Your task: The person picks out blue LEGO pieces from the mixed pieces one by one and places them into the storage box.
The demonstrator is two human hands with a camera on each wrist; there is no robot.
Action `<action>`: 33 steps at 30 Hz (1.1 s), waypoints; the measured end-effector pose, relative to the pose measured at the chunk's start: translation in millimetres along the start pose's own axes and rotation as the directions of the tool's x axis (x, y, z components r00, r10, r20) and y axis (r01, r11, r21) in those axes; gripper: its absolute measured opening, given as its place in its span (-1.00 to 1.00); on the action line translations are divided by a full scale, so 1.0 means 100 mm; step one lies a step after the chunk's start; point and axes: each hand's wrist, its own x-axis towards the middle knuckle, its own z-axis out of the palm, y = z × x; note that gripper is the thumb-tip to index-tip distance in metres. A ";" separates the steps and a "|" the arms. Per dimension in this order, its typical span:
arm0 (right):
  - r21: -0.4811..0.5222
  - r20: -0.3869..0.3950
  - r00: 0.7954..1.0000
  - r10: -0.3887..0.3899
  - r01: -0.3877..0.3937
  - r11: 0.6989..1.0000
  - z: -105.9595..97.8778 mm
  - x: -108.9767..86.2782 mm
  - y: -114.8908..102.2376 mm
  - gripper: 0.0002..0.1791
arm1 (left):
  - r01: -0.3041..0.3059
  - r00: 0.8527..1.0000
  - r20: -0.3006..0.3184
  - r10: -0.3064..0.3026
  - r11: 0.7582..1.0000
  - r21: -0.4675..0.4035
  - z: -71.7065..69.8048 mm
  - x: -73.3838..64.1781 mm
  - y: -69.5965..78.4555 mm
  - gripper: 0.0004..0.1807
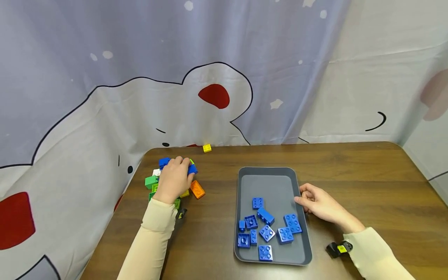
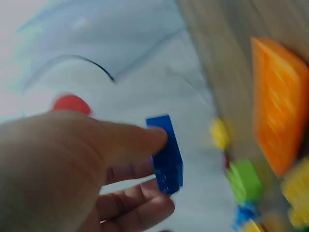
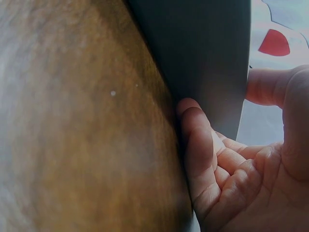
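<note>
Over a pile of mixed toy building bricks, my left hand (image 1: 173,181) pinches a blue building brick (image 2: 167,154) between thumb and fingers. The hand hides part of the pile, where a green brick (image 1: 151,181), a white brick (image 1: 156,172) and another blue brick (image 1: 163,162) show. An orange brick (image 1: 197,189) lies just right of this hand. My right hand (image 1: 316,202) holds the right side of a grey tray (image 1: 269,184), thumb at the rim and fingers against the outer wall. Several blue bricks (image 1: 265,216) lie in the tray, mostly toward its near half.
A single yellow brick (image 1: 207,147) sits at the far edge of the wooden table (image 1: 367,175). Behind the table hangs a printed curtain (image 1: 140,112). Each wrist wears a small black camera, the right one (image 1: 337,249) close above the tabletop.
</note>
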 end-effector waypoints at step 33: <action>-0.023 0.001 1.000 0.000 0.000 1.000 0.00 0.00 -0.03 -0.52 | -0.630 0.774 -0.026 0.632 0.767 -0.124 -0.06 -0.58 1.56 -0.64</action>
